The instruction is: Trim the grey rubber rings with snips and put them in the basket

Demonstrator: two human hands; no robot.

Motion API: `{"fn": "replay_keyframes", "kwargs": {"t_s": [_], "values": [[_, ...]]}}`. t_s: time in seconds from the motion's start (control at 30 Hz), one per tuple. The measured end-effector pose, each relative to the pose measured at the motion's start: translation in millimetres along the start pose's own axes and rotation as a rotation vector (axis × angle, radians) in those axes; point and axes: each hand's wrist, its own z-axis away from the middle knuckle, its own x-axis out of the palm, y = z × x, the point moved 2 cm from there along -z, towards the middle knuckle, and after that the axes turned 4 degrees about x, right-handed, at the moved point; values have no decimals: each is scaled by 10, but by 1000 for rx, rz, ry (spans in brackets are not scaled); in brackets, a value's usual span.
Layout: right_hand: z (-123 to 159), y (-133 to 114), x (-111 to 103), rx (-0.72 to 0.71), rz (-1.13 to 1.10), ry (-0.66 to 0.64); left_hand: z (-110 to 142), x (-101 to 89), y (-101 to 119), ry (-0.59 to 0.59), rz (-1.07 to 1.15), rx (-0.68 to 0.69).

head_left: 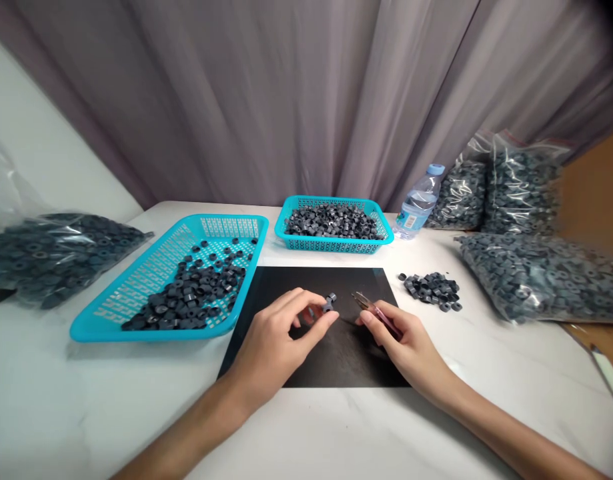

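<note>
My left hand (279,337) pinches small dark grey cylindrical pieces (329,303) between thumb and fingertips, above a black mat (321,363). The pieces look like short hollow rings; how many it holds, I cannot tell. To its right, my right hand (403,337) is closed around small snips (379,315) with pinkish handles. Their metal tips point up and left, toward the held pieces but apart from them. A pile of loose grey rings (432,291) lies on the white table to the right of the mat.
A blue basket (101,327) of rings stands left, and a fuller blue basket (331,248) behind the mat. Beside it is a water bottle (419,203). Clear bags of rings lie left (61,250) and right (541,277), with more bags (521,183) at the back right.
</note>
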Motion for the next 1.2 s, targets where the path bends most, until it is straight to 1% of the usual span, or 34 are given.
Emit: {"fn": "replay_keyframes", "kwargs": {"t_s": [0.13,0.2,0.33,0.43,0.53,0.6,0.67,0.77,0.83,0.93,1.0,1.1,1.17,1.2], "values": [[-6,-10,-1,-4,-2,2,37,9,-42,-9,-172,173],[-8,-25,1,-7,-7,1,46,17,-68,-23,-311,272],[-8,-35,3,-9,-7,0,44,31,-77,35,-548,475],[-4,-18,2,-3,-3,-2,47,36,-34,84,-661,567],[-2,2,4,8,-16,-10,63,23,31,138,-763,614],[-5,8,5,11,-12,-10,67,-12,62,185,-826,603],[-12,8,5,6,-3,-4,53,-80,68,241,-911,535],[-20,3,7,5,5,1,-2,-247,37,314,-1068,339],[-18,0,10,6,5,0,-45,-380,7,342,-1143,207],[-9,0,17,3,3,-3,-88,-571,-49,363,-1190,65],[-8,5,24,2,-1,-8,-100,-679,-109,356,-1211,-7],[-17,12,32,-4,-15,-8,-108,-784,-200,326,-1228,-52],[-23,14,34,-11,-19,-3,-115,-787,-206,347,-1208,-9],[-24,12,33,-15,-15,2,-117,-758,-185,362,-1187,38]]}}
